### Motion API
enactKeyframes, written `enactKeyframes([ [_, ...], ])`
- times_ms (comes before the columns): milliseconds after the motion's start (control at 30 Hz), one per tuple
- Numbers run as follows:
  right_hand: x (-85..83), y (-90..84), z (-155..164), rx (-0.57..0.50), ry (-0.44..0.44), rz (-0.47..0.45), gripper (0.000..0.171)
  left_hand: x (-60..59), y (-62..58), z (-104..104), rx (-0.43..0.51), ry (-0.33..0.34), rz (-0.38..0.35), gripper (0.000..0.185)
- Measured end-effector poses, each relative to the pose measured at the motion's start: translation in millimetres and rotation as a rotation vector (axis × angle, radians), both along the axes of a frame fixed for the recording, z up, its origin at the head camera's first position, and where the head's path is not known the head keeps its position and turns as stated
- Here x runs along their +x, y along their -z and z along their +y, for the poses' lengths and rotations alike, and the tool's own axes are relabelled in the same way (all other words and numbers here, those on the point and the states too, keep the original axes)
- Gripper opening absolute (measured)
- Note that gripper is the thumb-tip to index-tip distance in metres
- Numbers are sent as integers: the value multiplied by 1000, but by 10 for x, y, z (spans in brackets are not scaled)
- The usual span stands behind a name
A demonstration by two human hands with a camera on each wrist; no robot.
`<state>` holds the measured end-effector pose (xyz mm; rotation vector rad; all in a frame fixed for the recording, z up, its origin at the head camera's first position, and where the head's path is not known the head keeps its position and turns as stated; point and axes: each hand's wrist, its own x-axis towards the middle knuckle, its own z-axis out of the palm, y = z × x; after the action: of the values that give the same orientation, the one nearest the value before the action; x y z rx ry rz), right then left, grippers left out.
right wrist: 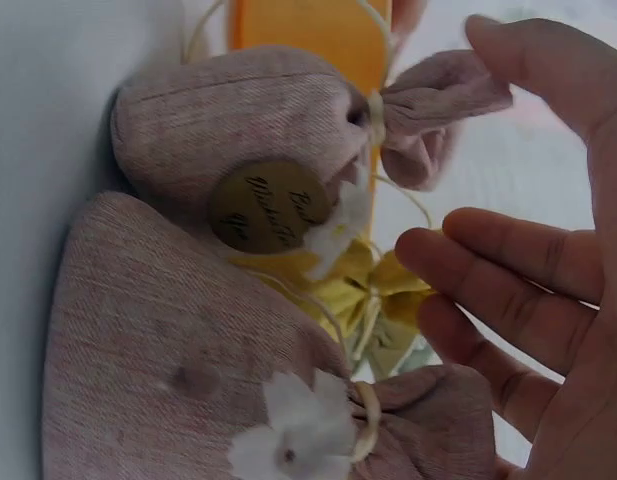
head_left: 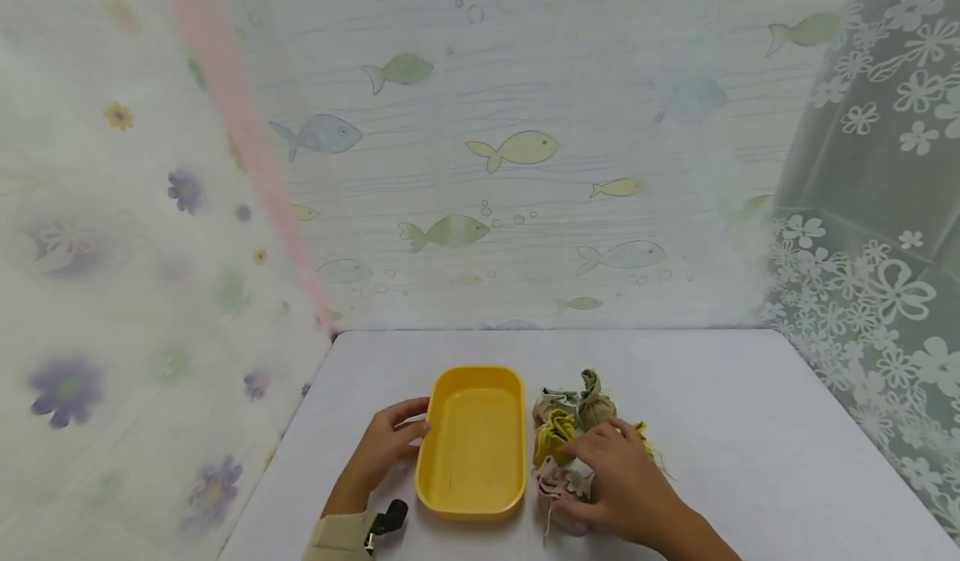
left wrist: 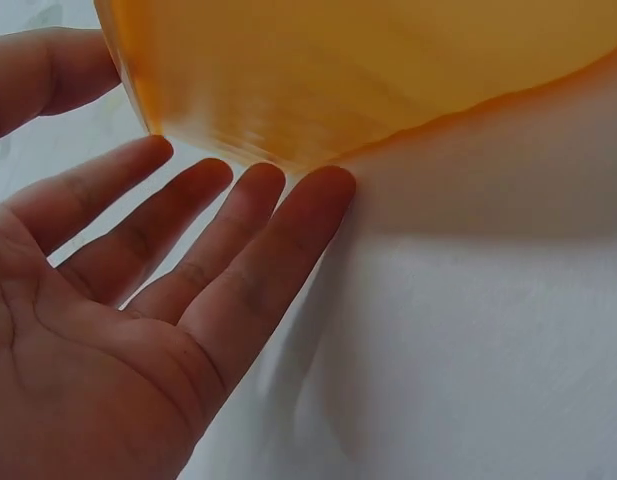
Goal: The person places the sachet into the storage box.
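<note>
The white tabletop (head_left: 750, 428) has rounded far corners, and behind its far edge hangs a pale curtain (head_left: 525, 69) printed with fish; a flowered sheet (head_left: 120, 294) with a pink stripe (head_left: 232, 102) hangs along the left edge, a see-through sheet (head_left: 885, 319) with white flowers along the right edge. Nearer the left edge than the right lies a yellow tray (head_left: 471, 440), the left hand (head_left: 378, 448) touching its left side with straight fingers. Between the tray and the right edge stand cloth pouches (head_left: 597, 408); the right hand (head_left: 618, 482) spreads wide over them, its thumb by the gathered neck of a pink pouch (right wrist: 233, 110)
</note>
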<state>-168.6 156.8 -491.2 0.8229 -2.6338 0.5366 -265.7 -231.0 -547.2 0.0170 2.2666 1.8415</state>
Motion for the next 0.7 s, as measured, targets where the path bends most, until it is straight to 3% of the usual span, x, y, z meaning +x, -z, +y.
enactKeyframes([
  [267,-10,49,-26,-2,-26,4,48,18,66,-7,84,-19,1,55],
  [700,-38,-16,-78,-17,-51,-48,50,82,138,-9,68,-42,18,59],
])
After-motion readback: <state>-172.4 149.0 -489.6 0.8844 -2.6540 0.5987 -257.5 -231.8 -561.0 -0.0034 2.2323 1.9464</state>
